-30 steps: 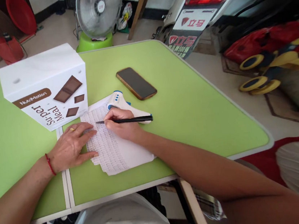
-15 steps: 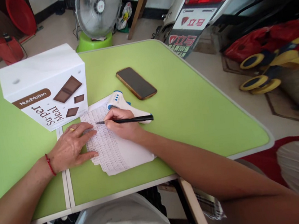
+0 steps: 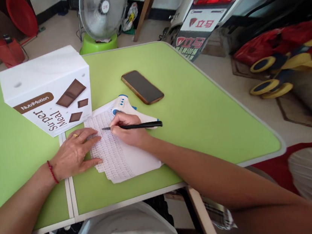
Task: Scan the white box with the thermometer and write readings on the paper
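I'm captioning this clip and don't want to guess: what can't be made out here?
All in the head view:
- Writing on the paper: too small to read.
- White-and-blue object: partly hidden by the right hand.
- Black pen: tip too small to tell whether it touches paper.
- Fan: cut off by the top edge.

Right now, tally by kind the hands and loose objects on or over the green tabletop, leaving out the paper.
Hands: 2 (left hand, right hand)
Pen: 1
Phone: 1
White-and-blue device: 1
Box: 1
Total: 6
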The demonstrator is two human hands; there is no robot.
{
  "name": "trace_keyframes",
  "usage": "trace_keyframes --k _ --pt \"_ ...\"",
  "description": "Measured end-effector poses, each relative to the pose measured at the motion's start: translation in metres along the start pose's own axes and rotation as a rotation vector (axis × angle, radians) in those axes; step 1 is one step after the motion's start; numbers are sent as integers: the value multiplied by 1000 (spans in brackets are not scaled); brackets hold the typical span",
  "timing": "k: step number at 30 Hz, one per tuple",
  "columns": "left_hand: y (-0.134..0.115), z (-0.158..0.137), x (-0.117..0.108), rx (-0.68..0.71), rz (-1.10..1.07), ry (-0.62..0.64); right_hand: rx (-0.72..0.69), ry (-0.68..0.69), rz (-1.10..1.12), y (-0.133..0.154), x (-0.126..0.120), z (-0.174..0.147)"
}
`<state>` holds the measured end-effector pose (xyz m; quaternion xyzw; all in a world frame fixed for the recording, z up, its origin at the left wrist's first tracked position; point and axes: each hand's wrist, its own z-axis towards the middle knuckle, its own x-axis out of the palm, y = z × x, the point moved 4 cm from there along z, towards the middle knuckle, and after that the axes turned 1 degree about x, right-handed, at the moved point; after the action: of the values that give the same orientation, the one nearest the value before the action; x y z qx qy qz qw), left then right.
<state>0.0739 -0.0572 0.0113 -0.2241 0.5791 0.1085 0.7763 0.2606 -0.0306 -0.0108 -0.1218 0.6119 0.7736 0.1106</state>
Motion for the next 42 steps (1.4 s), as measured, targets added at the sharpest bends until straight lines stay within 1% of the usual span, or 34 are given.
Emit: trace_keyframes --k 5,21,28,31,33,42 --pt "1 0 0 -13 -9 10 23 -25 1 0 -3 1" --pt "1 0 0 -22 -29 28 21 -22 -32 -2 -2 1" --pt "1 0 0 -13 -20 20 19 -36 23 -1 -4 0" --pt "1 1 0 -14 -26 20 20 2 110 -1 -2 -2" --pt "0 1 0 -15 -30 22 2 26 128 0 0 -3" --pt "2 0 1 -34 -30 27 1 67 -7 -1 3 -2"
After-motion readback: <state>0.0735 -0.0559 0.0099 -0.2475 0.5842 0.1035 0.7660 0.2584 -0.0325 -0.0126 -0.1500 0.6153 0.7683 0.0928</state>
